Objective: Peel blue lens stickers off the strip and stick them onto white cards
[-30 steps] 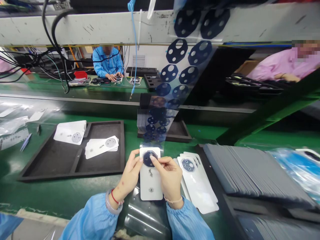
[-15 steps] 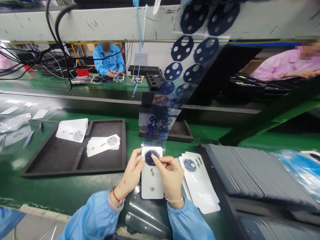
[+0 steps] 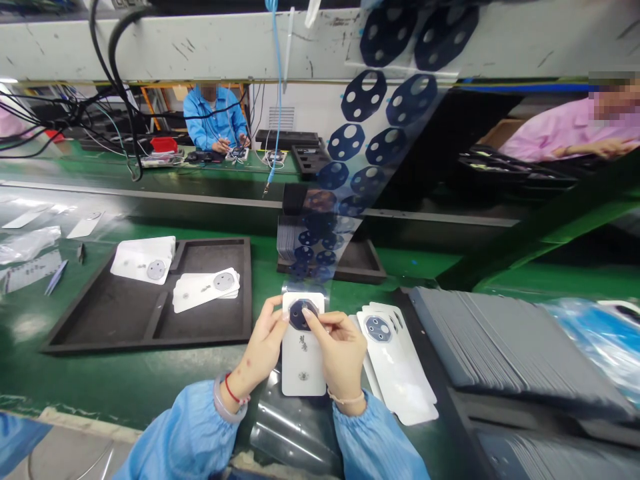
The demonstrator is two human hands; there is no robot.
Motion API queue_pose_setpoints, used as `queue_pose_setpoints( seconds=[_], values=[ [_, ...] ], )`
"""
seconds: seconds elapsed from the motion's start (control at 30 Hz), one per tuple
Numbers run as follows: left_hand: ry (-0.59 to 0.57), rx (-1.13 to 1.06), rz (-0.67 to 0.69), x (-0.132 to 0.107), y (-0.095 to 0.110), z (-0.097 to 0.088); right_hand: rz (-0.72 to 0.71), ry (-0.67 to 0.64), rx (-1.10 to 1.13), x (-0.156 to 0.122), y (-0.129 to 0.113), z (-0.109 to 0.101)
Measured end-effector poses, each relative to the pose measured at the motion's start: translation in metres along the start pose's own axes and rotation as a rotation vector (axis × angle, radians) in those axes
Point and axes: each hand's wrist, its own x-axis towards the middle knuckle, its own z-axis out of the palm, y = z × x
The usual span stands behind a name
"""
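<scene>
A white phone back panel with dark printed characters stands between my two hands over the bench. On its upper part lies a dark octagonal camera sticker with round holes. My left hand grips the panel's upper left edge, fingers closed. The thumb of my right hand presses on the sticker's right part, its other fingers curled behind the thumb by the panel's right edge. Just right of that hand lie several overlapping white panels, the top one bearing a similar dark octagon.
A strip of clear film with dark octagonal stickers hangs ahead. At left, a black tray holds white panels. Grey sheets stand stacked at right. Tweezers lie far left. A person in blue works across the bench.
My hands, the panel and the sticker keep nearly the same positions. Across the bench, the person's hands have shifted slightly.
</scene>
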Motion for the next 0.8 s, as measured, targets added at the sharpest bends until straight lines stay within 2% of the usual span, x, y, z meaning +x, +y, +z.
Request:
queue_pose_setpoints(
  seconds=[0.63, 0.73, 0.8],
  values=[
    [-0.001, 0.008, 0.001, -0.0002, 0.0047, 0.0024, -0.012, -0.001, -0.016, -0.0010, 0.0034, -0.0002],
    [-0.001, 0.022, -0.001, -0.0008, 0.0066, 0.0045, -0.068, -0.001, -0.071, -0.0027, 0.0037, 0.0004],
    [0.002, 0.025, 0.012, -0.0011, 0.0074, 0.0073, -0.168, 0.006, -0.128, -0.0043, 0.0039, 0.0012]
  ],
)
